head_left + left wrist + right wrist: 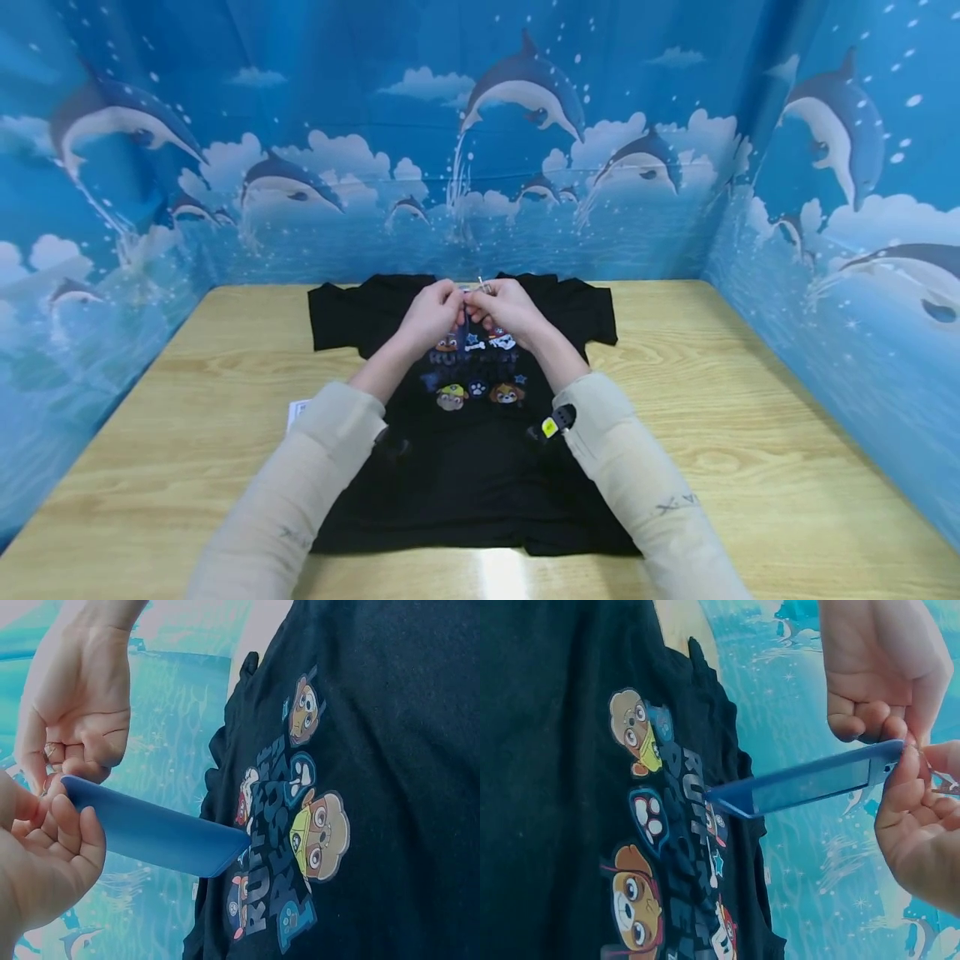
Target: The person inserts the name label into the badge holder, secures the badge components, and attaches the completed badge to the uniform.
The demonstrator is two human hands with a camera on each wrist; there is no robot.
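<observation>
A blue flat tag [810, 780] with a clear window and a small hole hangs slanted above a black T-shirt [465, 475]. My left hand [437, 310] pinches near the tag's upper end with thumb and fingers. Close against it, my right hand [513, 310] pinches at the same end, holding a small silver metal piece [945, 784] whose exact kind is hard to make out. Fingertips of both hands meet there and partly hide the joint. Cartoon dogs and lettering are printed on the shirt, which lies spread face up under both forearms.
The shirt lies on a wood-grain table [750, 433]. A white printed item [297, 410] shows partly beside the left sleeve. Blue dolphin-print curtains [360, 208] stand behind the table and at both sides.
</observation>
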